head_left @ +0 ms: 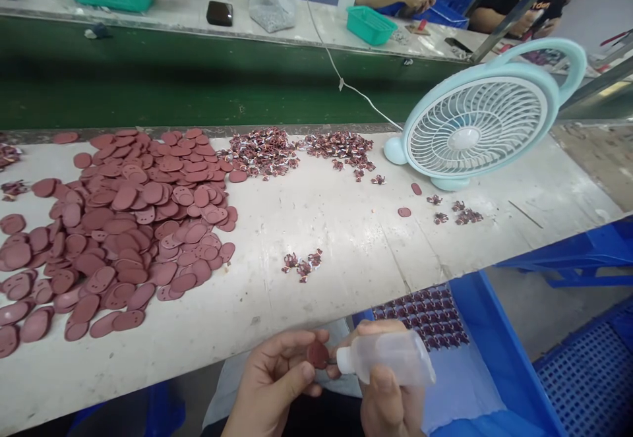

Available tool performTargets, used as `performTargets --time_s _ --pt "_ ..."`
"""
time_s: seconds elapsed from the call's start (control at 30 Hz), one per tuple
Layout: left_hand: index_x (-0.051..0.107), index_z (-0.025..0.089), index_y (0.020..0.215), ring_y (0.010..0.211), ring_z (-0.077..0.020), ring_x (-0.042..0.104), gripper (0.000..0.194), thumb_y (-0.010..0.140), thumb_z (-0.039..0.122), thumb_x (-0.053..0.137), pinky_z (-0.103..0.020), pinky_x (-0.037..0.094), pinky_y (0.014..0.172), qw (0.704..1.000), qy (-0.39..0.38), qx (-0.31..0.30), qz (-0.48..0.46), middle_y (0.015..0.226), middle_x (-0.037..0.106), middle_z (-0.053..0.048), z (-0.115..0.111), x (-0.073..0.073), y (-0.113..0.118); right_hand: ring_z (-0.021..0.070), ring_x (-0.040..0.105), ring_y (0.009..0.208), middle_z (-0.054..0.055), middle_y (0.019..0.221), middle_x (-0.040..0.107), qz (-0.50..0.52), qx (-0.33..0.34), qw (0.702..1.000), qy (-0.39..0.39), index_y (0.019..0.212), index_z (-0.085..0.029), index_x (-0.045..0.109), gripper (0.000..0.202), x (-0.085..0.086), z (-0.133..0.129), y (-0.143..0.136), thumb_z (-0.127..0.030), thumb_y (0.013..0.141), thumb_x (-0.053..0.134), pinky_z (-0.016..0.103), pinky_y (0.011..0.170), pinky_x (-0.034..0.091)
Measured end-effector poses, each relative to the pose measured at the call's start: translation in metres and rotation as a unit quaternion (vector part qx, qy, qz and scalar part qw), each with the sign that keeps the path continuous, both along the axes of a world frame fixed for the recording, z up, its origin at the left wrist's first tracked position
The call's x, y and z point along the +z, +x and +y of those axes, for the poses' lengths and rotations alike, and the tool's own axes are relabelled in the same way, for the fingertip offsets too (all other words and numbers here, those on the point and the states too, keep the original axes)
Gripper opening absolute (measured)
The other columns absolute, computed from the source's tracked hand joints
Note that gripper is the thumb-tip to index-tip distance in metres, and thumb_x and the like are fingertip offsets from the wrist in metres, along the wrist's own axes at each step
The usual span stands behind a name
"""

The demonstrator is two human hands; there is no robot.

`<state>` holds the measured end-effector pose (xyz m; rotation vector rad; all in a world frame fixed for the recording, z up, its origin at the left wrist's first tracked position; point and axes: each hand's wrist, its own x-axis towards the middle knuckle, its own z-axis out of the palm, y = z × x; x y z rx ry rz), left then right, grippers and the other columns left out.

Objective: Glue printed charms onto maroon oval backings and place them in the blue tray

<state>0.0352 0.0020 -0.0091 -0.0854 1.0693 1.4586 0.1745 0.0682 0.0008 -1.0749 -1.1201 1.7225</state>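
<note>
The pale worktop (341, 233) stretched beyond the grip of the left hand (277, 374). Reddish-brown ovals (123, 226) lay heaped left of that grip, small dark pieces (302, 265) ahead and farther off, a pale-blue fan (465, 137) far right.

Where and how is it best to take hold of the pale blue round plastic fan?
I would grip the fan by its looped pale blue handle, from the picture's upper right: that open loop stands out beyond the white grille and looks wide enough for fingers.
</note>
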Motion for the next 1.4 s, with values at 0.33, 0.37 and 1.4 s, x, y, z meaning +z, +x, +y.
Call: performTargets --time_s 0.33,0.37,1.4 --pt "0.084 0.023 0.091 0.088 -0.0264 0.082 0.034 0.065 0.035 0.103 -0.023 0.063 0.062 1.000 0.008 0.003 -0.028 0.106 0.086 -0.009 -0.006 -0.002 -0.008 0.0023 0.040 0.047 -0.008 0.069 0.047 0.276 0.034 0.911 -0.304 0.106 -0.016 0.068 0.047 -0.002 0.090 -0.010 -0.056 0.108 0.043 -0.001 0.031 0.024" --pt "0.084 0.024 0.092 0.085 -0.0260 0.082 0.034 0.065 0.035 0.103 -0.022 0.062 0.058 1.000 0.011 0.008 -0.027 0.106 0.086 -0.009 -0.007 -0.002 -0.011 0.0023 0.036 0.045 -0.008 0.069 0.046 0.288 0.039 0.912 -0.291 0.108 -0.016 0.068 0.052 -0.003 0.088 -0.009 -0.060 0.108 0.040 -0.001 0.030 0.020" --pt "0.083 0.025 0.080 0.092 -0.0274 0.081 0.033 0.060 0.037 0.105 -0.018 0.056 0.055 0.997 -0.034 0.065 -0.016 0.108 0.085 -0.008 -0.012 0.008 -0.029 0.0232 0.071 0.107 0.005 0.115 0.073 -0.255 0.205 0.923 0.201 0.102 -0.030 0.077 0.009 0.033 0.058 -0.021 -0.028 0.100 0.068 0.037 0.090 0.058"
